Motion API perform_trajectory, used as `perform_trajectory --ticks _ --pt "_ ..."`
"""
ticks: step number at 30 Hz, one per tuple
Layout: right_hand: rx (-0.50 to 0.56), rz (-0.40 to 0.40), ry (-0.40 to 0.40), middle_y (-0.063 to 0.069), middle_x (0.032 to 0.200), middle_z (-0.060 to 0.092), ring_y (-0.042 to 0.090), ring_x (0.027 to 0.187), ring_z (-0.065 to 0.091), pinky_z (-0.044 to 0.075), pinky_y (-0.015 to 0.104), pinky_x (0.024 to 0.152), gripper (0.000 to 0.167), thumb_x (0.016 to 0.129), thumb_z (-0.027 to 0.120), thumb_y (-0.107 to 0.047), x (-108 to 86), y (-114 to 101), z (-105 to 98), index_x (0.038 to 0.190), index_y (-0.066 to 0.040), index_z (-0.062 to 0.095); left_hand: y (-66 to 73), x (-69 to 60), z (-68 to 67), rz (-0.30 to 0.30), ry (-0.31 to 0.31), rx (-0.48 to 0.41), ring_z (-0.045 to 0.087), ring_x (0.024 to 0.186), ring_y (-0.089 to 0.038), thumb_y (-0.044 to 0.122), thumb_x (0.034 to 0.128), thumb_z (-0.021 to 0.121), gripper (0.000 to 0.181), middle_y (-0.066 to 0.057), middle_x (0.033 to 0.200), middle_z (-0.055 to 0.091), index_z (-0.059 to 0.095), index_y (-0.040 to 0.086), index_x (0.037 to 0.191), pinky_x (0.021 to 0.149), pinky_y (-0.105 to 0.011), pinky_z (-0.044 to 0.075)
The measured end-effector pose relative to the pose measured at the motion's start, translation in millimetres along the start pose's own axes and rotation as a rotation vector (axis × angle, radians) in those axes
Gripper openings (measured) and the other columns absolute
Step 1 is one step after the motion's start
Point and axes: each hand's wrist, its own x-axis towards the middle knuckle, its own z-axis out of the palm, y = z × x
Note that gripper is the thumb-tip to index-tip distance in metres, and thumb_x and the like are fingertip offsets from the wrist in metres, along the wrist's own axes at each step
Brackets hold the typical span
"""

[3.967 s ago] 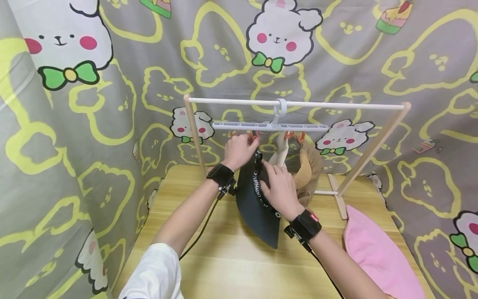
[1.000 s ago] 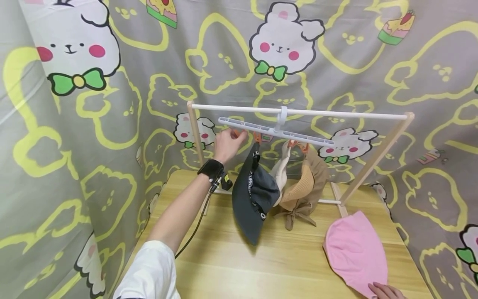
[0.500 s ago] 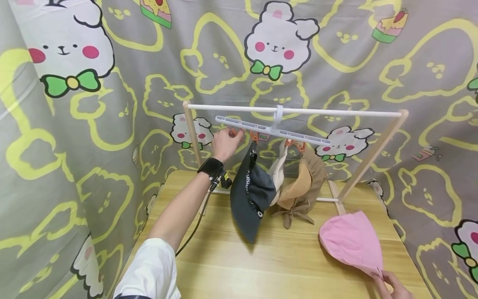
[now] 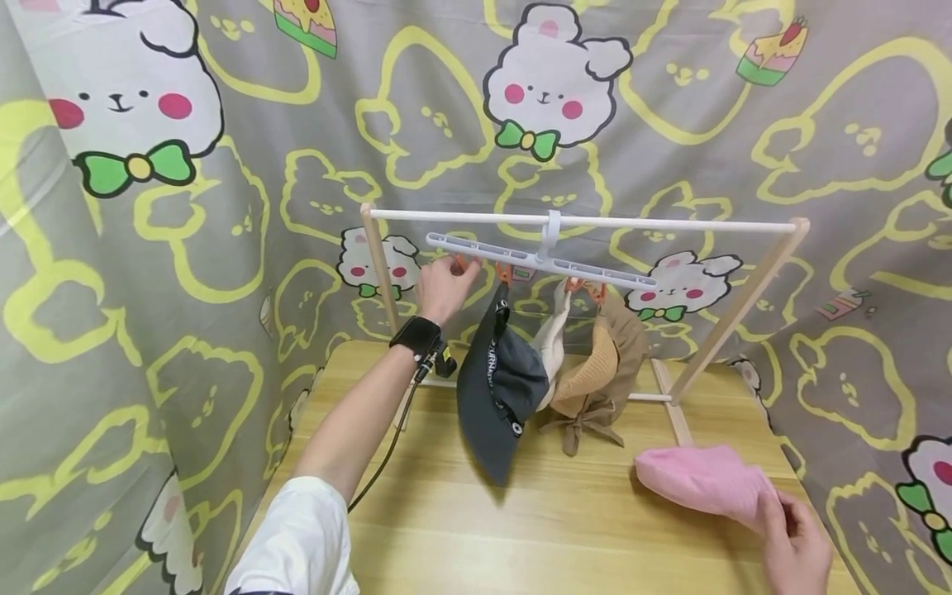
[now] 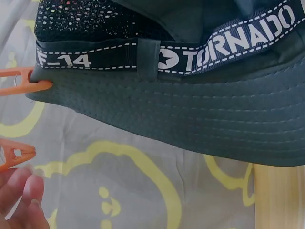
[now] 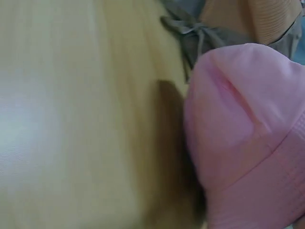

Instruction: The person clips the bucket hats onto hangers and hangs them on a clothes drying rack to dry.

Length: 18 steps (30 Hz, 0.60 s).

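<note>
My left hand (image 4: 444, 289) pinches an orange clip (image 5: 18, 153) under the left end of the grey hanger bar (image 4: 539, 260). Beside it, a dark bucket hat (image 4: 506, 376) with a lettered band hangs from another orange clip (image 5: 24, 82). With my right hand (image 4: 797, 541) I grip a pink hat (image 4: 702, 479) by its edge, at the right side of the table. The pink hat fills much of the right wrist view, with only a sliver of the hand showing there. A cream hat (image 4: 552, 351) and a brown hat (image 4: 630, 339) with a tie hang from clips farther right.
The hanger hooks over the white rod (image 4: 669, 223) of a wooden-legged rack standing on the wooden table (image 4: 431, 529). Its right leg (image 4: 732, 318) rises behind the pink hat. A patterned curtain (image 4: 416, 107) encloses the back and sides.
The right hand has left the dark hat, taken hold of the pink hat and lifted its edge. My left hand has moved from the dark hat's clip to the clip farther left.
</note>
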Motion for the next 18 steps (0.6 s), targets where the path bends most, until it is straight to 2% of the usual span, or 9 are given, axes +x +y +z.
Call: perform_trajectory --ticks 5,7,9,13,15,18 --pt "-0.044 -0.026 -0.027 -0.042 0.082 0.059 -0.019 0.07 0.054 0.04 0.002 0.064 0.006 0.1 0.067 -0.004 10.0 -16 -2 0.096 -0.004 0.072 -3.2 -0.7 1.0 0.064 0.01 0.02 0.06 0.065 -0.021 0.056 0.0972 0.063 0.045 0.001 0.072 0.07 0.065 0.018 0.073 0.061 -0.034 0.04" --pt "-0.077 -0.026 -0.037 -0.043 0.081 0.058 -0.023 0.07 0.053 0.04 0.002 0.064 0.011 0.1 0.068 -0.006 14.2 -20 -4 0.102 0.005 0.071 -3.3 -0.7 0.7 0.087 0.003 0.019 0.06 0.064 -0.022 0.057 0.0975 0.062 0.047 0.0 0.071 0.069 0.065 0.017 0.073 0.06 -0.034 0.04" --pt "-0.106 -0.034 -0.053 -0.046 0.082 0.057 -0.026 0.072 0.054 0.04 0.001 0.065 0.017 0.1 0.069 -0.008 18.6 -24 -6 0.107 0.007 0.07 -3.4 -0.4 0.4 0.106 -0.002 0.019 0.059 0.064 -0.022 0.058 0.0984 0.061 0.048 0.0 0.07 0.068 0.064 0.017 0.073 0.059 -0.034 0.039" --pt "-0.153 -0.115 -0.067 -0.052 0.086 0.054 -0.032 0.079 0.051 0.038 -0.002 0.07 0.022 0.099 0.07 -0.009 28.3 -33 -5 0.111 0.009 0.07 -4.4 0.4 0.2 0.143 -0.024 0.026 0.057 0.062 -0.022 0.057 0.1016 0.059 0.048 0.001 0.068 0.066 0.065 0.018 0.073 0.058 -0.034 0.038" --pt "-0.142 -0.134 -0.078 -0.051 0.086 0.055 -0.032 0.079 0.051 0.039 -0.001 0.07 0.021 0.098 0.07 -0.008 32.5 -40 -3 0.11 0.01 0.07 -4.7 0.4 0.3 0.162 -0.033 0.029 0.055 0.061 -0.021 0.055 0.103 0.058 0.047 0.001 0.067 0.064 0.065 0.019 0.073 0.058 -0.034 0.038" --pt "-0.114 -0.12 -0.11 -0.046 0.085 0.058 -0.028 0.08 0.055 0.041 0.0 0.07 0.02 0.099 0.069 -0.007 37.6 -52 1 0.11 0.009 0.07 -4.8 -0.1 0.8 0.192 -0.038 0.034 0.054 0.059 -0.021 0.05 0.1042 0.058 0.045 0.002 0.064 0.062 0.064 0.019 0.072 0.058 -0.033 0.037"
